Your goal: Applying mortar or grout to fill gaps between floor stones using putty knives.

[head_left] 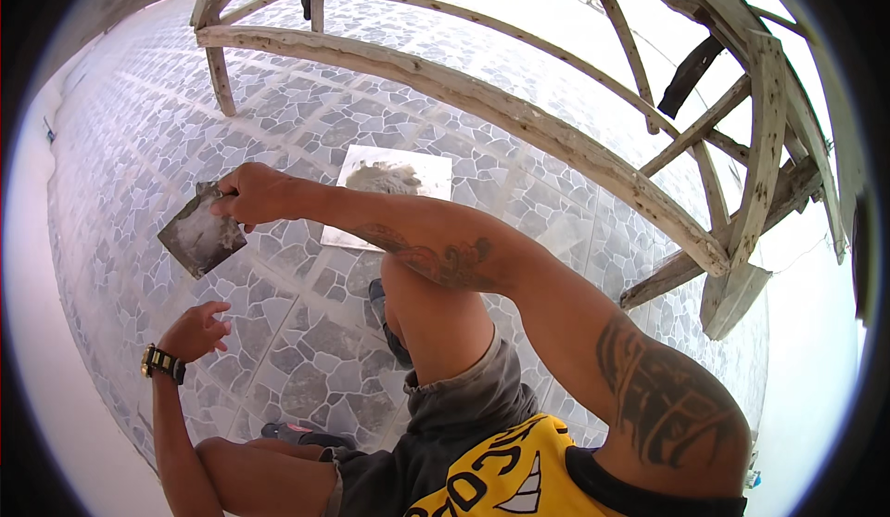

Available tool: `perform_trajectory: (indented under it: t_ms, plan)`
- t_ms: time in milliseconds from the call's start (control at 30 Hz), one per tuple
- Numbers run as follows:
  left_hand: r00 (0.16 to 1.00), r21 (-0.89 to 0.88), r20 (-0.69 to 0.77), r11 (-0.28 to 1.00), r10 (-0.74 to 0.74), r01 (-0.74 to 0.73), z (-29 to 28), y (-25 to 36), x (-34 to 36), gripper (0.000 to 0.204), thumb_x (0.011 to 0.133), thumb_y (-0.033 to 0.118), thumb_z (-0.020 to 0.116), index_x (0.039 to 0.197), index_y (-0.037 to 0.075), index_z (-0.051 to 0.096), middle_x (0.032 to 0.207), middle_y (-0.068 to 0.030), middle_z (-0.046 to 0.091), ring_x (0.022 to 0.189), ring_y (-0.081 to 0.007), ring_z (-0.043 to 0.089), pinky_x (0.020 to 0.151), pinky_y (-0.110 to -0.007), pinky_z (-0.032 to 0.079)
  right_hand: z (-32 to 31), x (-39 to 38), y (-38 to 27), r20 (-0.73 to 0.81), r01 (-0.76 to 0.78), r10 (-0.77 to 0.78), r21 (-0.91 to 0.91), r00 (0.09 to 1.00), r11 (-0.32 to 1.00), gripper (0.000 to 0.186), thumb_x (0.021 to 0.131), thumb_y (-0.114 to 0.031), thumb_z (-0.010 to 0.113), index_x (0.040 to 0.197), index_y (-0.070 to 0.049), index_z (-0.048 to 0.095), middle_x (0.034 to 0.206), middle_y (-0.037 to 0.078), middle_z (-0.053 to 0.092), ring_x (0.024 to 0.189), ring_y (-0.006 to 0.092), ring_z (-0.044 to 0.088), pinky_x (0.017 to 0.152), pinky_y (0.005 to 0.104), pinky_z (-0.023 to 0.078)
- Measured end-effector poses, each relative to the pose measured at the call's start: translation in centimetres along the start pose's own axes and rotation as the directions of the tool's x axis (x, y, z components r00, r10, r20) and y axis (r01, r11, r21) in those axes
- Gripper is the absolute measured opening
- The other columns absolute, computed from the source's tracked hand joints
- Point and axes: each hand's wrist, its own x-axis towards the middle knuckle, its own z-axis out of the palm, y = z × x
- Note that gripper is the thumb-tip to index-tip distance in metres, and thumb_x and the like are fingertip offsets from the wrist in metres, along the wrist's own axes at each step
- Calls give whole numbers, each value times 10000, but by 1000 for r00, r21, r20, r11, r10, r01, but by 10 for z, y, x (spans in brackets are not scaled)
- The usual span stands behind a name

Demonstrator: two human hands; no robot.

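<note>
My right hand (251, 195) reaches across to the left and grips the upper corner of a thin, dark square plate (203, 231) smeared with a pale grey substance. The plate is tilted above the floor, and I cannot tell what it is made of. Below it is my left hand (194, 332), with a watch on the wrist, its fingers apart and nothing in them. Past my right forearm a white square board (430, 175) lies on the floor, partly covered by that arm. A heap of grey paste (382, 178) sits on the board.
A weathered wooden frame (464, 96) of beams and posts stands ahead and to the right. The floor (287, 331) has a grey and white broken-stone pattern. A pale wall (46, 267) rises at the left. My knees and shoes are close below the board.
</note>
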Motion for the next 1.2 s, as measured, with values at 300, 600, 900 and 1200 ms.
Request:
perform_trajectory:
  t_ms: [300, 600, 900, 1200]
  plan:
    - [1000, 24, 14, 999, -22, 22, 8, 8, -2, 473, 937, 203, 569, 1360, 4, 494, 958, -142, 704, 772, -198, 717, 666, -312, 563, -5, -3, 6, 11, 37, -37, -12, 999, 999, 286, 932, -226, 633, 935, 57, 677, 790, 130, 683, 649, 168, 686, 627, 295, 547]
    - [999, 10, 16, 999, -32, 32, 17, 25, -5, 493, 915, 207, 572, 1352, -6, 494, 980, -149, 712, 786, -196, 723, 688, -305, 573, -11, -7, 10, 20, 65, -64, -58, 998, 996, 272, 914, -239, 638, 897, 30, 674, 773, 130, 682, 649, 167, 692, 618, 316, 528]
    - [998, -11, 24, 998, -54, 54, 18, 22, -7, 513, 902, 216, 580, 1354, -8, 490, 978, -148, 712, 784, -192, 723, 689, -301, 569, -9, -8, 10, 40, 73, -69, -116, 997, 991, 270, 909, -246, 644, 862, 19, 667, 736, 109, 678, 632, 159, 677, 614, 320, 519]
    - [999, -9, 20, 999, -37, 37, 14, 18, -13, 497, 910, 214, 575, 1355, 7, 497, 987, -144, 711, 789, -198, 724, 688, -311, 560, -6, -9, 3, 37, 68, -63, -162, 997, 984, 277, 912, -254, 640, 843, 14, 660, 722, 115, 678, 635, 168, 676, 608, 326, 512]
